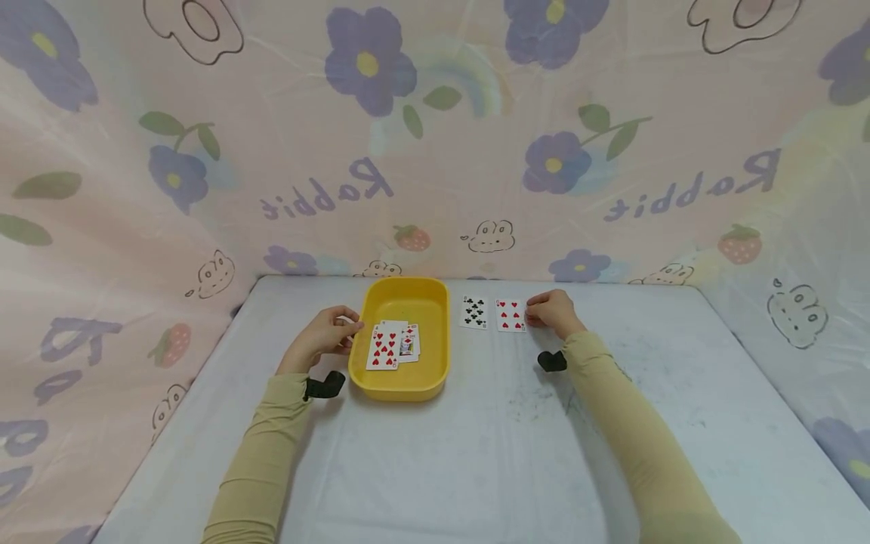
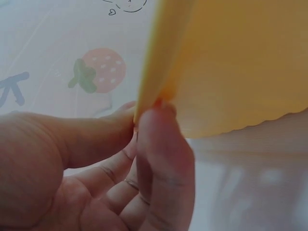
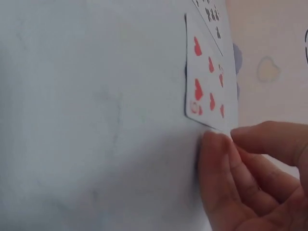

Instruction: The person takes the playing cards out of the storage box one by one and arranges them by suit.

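In the head view, my left hand [image 1: 321, 338] is at the left side of a yellow plastic tray [image 1: 401, 387]. The left wrist view shows its thumb and forefinger pinching the tray's rim [image 2: 156, 62]. Several face-up playing cards lie overlapped inside the tray, a hearts card [image 1: 384, 346] on top and a face card [image 1: 410, 344] partly covered. My right hand [image 1: 553, 311] is at the right edge of a six of hearts [image 1: 511, 316] lying face up on the table. Its fingertips [image 3: 214, 144] are by the card's edge, thumb and forefinger slightly apart.
A clubs card [image 1: 473, 313] lies face up between the tray and the six of hearts. The white table [image 1: 435, 468] meets a patterned cloth backdrop [image 1: 462, 181] behind and at both sides. Black wrist mounts [image 1: 326, 385] stick out from both sleeves.
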Action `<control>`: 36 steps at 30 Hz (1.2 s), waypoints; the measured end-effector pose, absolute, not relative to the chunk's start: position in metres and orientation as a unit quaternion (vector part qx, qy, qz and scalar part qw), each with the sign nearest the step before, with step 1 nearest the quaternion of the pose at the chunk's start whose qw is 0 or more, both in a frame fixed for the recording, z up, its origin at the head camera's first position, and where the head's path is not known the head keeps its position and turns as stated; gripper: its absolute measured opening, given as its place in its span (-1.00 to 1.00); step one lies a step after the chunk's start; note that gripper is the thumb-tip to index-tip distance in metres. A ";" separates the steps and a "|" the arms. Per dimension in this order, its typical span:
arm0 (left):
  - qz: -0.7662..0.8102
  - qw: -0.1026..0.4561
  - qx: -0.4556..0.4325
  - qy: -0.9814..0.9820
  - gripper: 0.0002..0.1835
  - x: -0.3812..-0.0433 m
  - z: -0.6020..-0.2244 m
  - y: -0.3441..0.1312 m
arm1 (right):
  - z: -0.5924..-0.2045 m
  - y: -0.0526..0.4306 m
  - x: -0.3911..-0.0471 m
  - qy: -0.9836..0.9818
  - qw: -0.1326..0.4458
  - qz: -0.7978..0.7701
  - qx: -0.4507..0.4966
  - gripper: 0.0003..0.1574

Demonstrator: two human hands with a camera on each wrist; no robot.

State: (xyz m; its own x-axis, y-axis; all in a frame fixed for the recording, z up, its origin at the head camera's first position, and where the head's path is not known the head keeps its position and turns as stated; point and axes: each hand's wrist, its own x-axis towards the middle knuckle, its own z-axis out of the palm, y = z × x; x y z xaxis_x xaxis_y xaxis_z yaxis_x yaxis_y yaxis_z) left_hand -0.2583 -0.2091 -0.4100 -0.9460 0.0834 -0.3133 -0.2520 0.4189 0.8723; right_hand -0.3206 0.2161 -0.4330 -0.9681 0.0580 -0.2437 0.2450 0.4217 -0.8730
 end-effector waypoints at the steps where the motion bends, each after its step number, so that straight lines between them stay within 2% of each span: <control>1: 0.537 0.155 -0.051 0.827 -0.70 -0.258 -0.410 -0.210 | -0.432 0.216 -0.321 0.847 0.083 -0.517 0.089 -0.60; 5: 0.538 0.151 -0.055 0.828 -0.68 -0.258 -0.412 -0.211 | -0.428 0.214 -0.327 0.864 0.069 -0.492 0.081 -0.60; 10: 0.537 0.149 -0.061 0.828 -0.68 -0.260 -0.414 -0.211 | -0.410 0.198 -0.330 0.830 0.090 -0.548 0.056 -0.55; 22: 0.539 0.152 -0.058 0.827 -0.70 -0.261 -0.414 -0.206 | -0.367 0.105 -0.321 0.778 0.150 -0.607 -0.058 -0.60; 28: 0.537 0.151 -0.056 0.828 -0.70 -0.260 -0.411 -0.204 | -0.367 0.068 -0.316 0.782 0.174 -0.594 -0.072 -0.60; 36: 0.540 0.151 -0.056 0.826 -0.71 -0.257 -0.410 -0.207 | -0.384 0.032 -0.311 0.750 0.247 -0.610 -0.068 -0.57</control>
